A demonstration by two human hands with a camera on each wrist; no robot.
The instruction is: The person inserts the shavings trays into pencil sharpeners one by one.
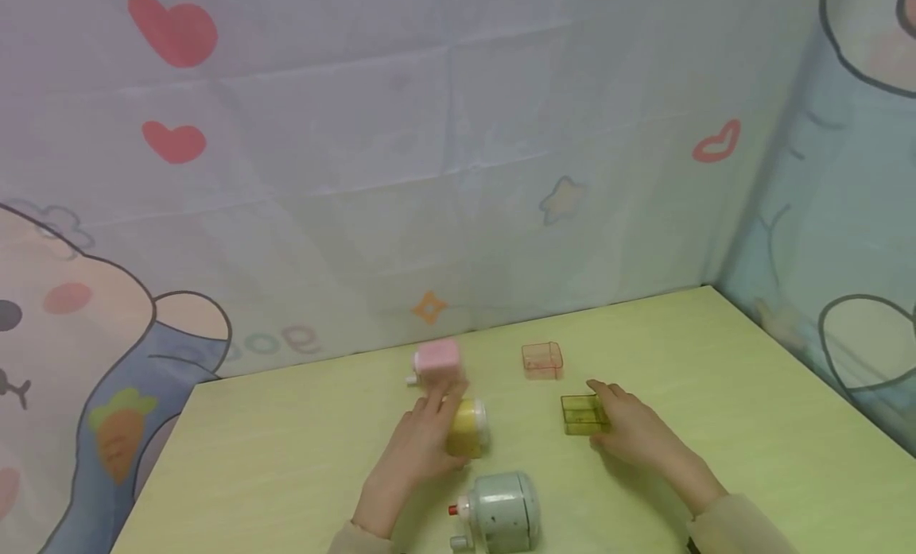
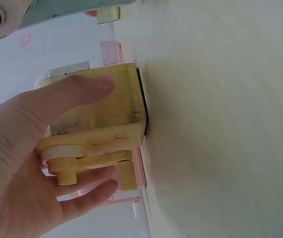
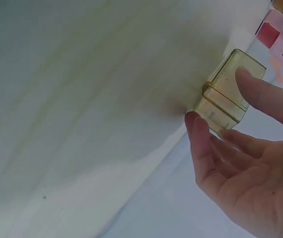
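Note:
Between the thumb and fingers of my left hand is a yellow crank pencil sharpener. In the left wrist view the thumb lies across the sharpener's scuffed side, and its crank handle points toward the palm. To the right, my right hand holds a see-through yellow shavings drawer by its right end. The right wrist view shows the thumb on one side of the drawer and the fingertips at the other, low over the tabletop.
A grey-green crank sharpener stands at the near edge of view, just in front of the left hand. Behind that hand is a pink sharpener. A clear pink drawer lies farther back on the pale table, before a printed cloth backdrop.

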